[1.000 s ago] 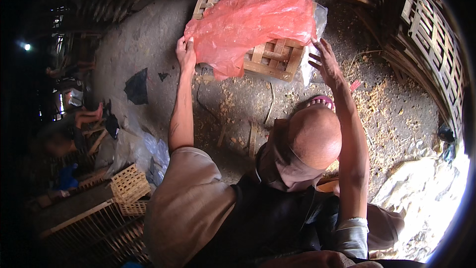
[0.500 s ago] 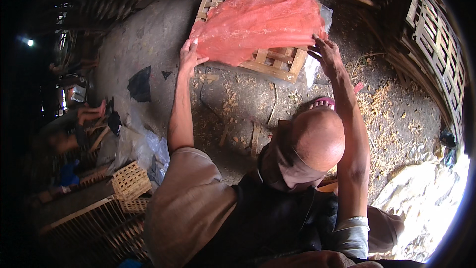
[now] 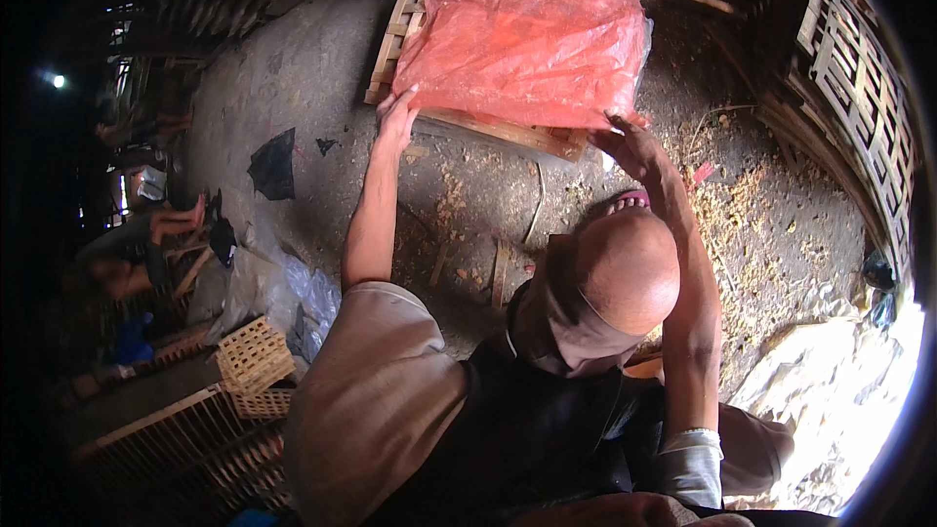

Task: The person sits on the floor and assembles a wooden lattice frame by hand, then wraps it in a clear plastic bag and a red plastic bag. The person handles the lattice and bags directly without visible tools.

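Observation:
A thin red plastic sheet [image 3: 527, 54] lies spread over a woven wooden slat panel [image 3: 386, 63] on the ground. Only the panel's left side and near edge show from under it. At the sheet's near left corner, my left hand [image 3: 397, 117] is closed with its edge pinched in the fingers. My right hand [image 3: 630, 144] grips the near right corner between thumb and fingers. Clear plastic [image 3: 644, 44] peeks out along the right side of the red sheet.
Stacked lattice panels [image 3: 859, 88] lean at the right. Wood shavings [image 3: 752, 205] litter the floor beside my right arm. A black scrap [image 3: 273, 166] lies to the left. Woven baskets [image 3: 256, 356] and crumpled plastic [image 3: 307, 293] are at lower left, near another person's legs [image 3: 176, 224].
The red sheet has come down toward me and now lies flatter over the panel, covering its near right part. My left hand moved right; my right hand moved nearer to me.

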### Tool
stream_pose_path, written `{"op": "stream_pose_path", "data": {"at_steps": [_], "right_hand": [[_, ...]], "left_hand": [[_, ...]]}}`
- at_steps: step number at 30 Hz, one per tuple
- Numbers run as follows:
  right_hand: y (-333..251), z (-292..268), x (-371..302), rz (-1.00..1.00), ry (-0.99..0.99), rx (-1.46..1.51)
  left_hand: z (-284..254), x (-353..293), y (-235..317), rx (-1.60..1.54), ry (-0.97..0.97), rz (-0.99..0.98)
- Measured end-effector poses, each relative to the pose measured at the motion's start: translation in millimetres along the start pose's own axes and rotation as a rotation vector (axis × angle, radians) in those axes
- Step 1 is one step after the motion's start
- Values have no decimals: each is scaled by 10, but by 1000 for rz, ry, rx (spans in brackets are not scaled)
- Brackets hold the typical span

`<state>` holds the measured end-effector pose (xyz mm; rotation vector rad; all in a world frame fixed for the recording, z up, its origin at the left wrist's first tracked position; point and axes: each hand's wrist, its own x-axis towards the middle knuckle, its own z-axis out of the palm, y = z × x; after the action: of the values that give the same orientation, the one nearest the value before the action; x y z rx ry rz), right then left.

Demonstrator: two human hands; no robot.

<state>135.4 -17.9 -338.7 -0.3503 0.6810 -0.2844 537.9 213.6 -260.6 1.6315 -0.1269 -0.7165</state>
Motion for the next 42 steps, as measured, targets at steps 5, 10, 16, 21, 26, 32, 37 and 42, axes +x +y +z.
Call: {"op": "stream_pose_path", "data": {"at_steps": [5,10,16,21,26,32,37,42], "right_hand": [[-476,517,88,-296,70,-8],[-917,1271,-144,-564,-126,-25],[-207,1054,-234,-297,-10,-253],[194,373,-171,-160,5,-328],[313,386,-22,-55,51,-466],[333,343,11,-4,140,-659],[439,249,79,-83,163,-638],[349,133,46,-95,225,-646]], "left_hand": [[217,711,431,-61,64,13],[357,1061,1217,-368,-178,366],[-332,962,729,-272,27,270],[-192,1125,-238,-291,179,-72],[-665,1325,-429,-84,223,-102],[-524,1408,-471,122,344,-168],[-572,1372,-442,387,511,-141],[-371,1308,-647,362,484,-139]]}}
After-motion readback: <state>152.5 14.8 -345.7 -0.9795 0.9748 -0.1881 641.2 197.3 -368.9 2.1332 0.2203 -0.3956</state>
